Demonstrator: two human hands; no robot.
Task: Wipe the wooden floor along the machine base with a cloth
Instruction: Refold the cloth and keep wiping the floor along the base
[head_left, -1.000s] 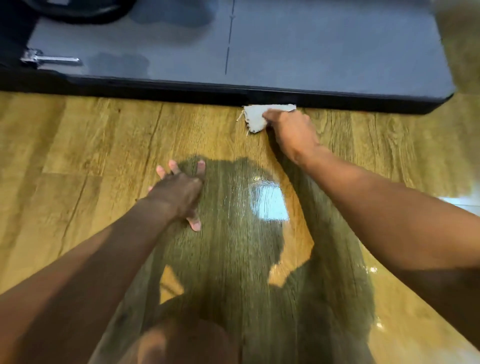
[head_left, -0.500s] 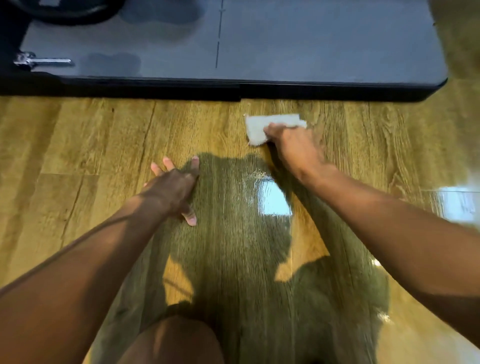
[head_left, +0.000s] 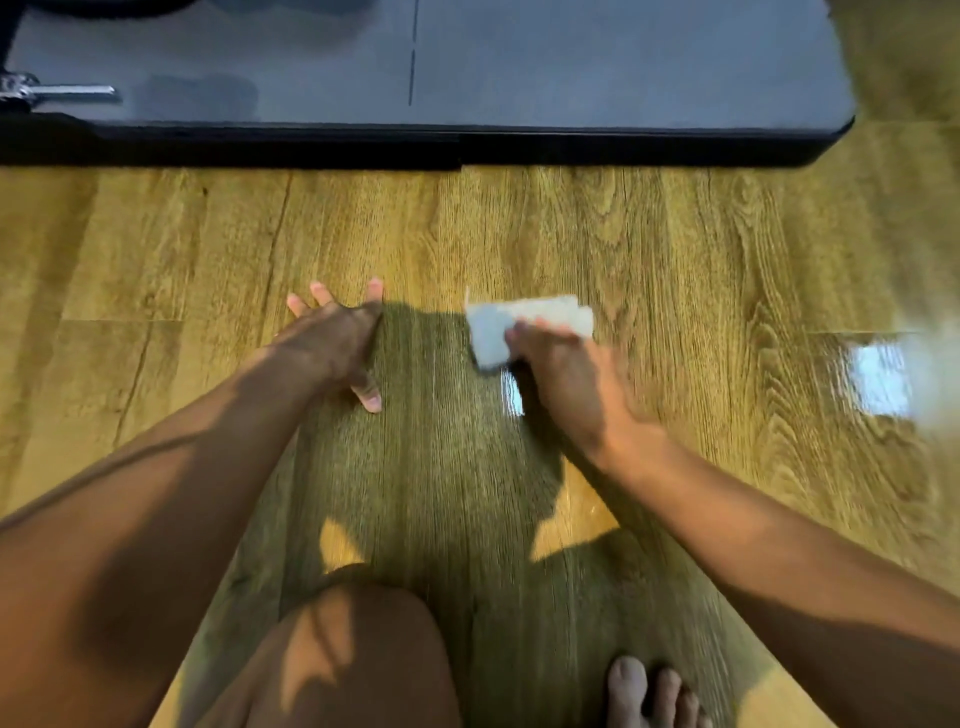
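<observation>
**Cloth pressed to the wooden floor, well short of the machine base**

The cloth (head_left: 524, 325) is gripped and pressed down on the wooden floor (head_left: 675, 249) by the curled fingers of the right hand (head_left: 566, 379), well apart from the dark edge of the machine base (head_left: 467, 148); this part of the view is blurred. The left hand (head_left: 332, 343) is laid flat on the floor near the cloth, its fingers (head_left: 322, 293) spread wide and holding nothing, and is judged to be a prop. For the step to be done well, the cloth should be brought up against the base edge and drawn along it in overlapping passes under even pressure. No container is seen.
</observation>
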